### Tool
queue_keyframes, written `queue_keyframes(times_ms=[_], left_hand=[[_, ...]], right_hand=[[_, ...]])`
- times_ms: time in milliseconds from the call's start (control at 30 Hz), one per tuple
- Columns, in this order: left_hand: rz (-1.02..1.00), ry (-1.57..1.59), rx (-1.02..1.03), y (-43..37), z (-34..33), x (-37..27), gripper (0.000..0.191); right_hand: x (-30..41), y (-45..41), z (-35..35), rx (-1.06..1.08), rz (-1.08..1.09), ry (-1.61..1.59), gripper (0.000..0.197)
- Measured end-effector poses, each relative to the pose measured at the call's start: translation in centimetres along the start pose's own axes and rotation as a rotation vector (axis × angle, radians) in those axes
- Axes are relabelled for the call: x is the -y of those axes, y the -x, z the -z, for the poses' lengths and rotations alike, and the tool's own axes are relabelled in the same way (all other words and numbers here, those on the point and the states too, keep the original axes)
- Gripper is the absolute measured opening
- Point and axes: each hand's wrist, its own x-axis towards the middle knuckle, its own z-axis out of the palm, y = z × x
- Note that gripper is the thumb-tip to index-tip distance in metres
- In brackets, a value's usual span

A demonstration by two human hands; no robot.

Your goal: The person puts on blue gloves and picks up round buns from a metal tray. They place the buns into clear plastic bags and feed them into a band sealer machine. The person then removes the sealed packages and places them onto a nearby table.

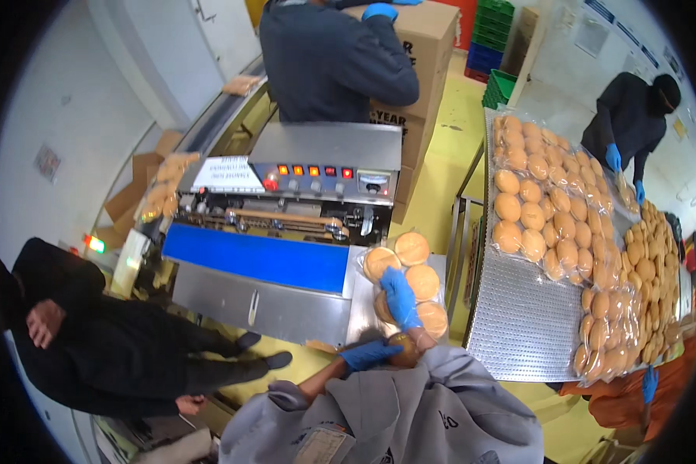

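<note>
A clear plastic bag of round buns (422, 283) lies on the metal side plate (361, 301) at the right end of a band sealing machine. My right hand (402, 298), in a blue glove, grips the bag from above, among the buns. My left hand (371, 355), also gloved in blue, is at the near end of the bag. Its fingertips are by a darker round bun (405, 350), partly covered by my right forearm; its grip is unclear. A blue conveyor belt (255, 258) runs left from the plate, below the machine's lit control panel (325, 177).
Bagged buns (519, 214) cover much of the perforated metal table (516, 325) at right. People stand beyond the machine (330, 58), at left (122, 348), at far right (626, 122) and lower right (626, 400). Cardboard boxes (429, 87) are stacked behind the machine.
</note>
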Motion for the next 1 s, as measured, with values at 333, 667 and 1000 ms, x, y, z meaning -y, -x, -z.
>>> queue_keyframes(times_ms=[333, 667, 1000], left_hand=[[0.101, -0.183, 0.142, -2.1, 1.4, 3.2, 0.050], [0.129, 0.147, -0.003, -0.8, 0.0, 0.6, 0.039], [-0.005, -0.218, -0.163, 3.4, 6.8, 5.2, 0.025]], right_hand=[[2.6, 14.1, 14.6, 0.612, -0.231, 0.235, 0.033], [-0.6, 16.0, 9.4, 0.395, -0.439, -0.147, 0.020], [8.7, 16.6, 18.3, 0.552, -0.557, 0.117, 0.020]])
